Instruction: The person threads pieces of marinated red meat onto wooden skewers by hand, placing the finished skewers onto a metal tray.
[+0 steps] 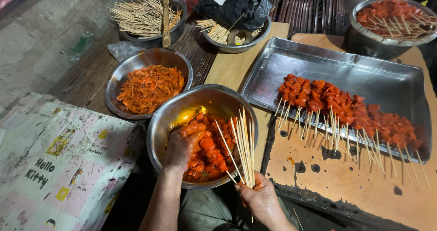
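My left hand (183, 145) reaches into a steel bowl (169, 116) of orange-red marinated meat chunks (210, 152), its sauce-coated fingers closed around a piece. At the bowl's near right rim, my right hand (259, 198) grips a bundle of bare bamboo skewers (243, 142) that fans upward over the meat. To the right, a flat steel tray (364, 76) holds a row of finished meat skewers (346, 110), their sticks pointing toward me.
A second steel bowl (119, 81) of orange shredded strips sits at the left. Two bowls of loose skewers (143, 17) and a black bag (236, 5) stand at the back. A pot of skewered meat (391, 19) is at the far right. Patterned paper (54, 162) lies at the near left.
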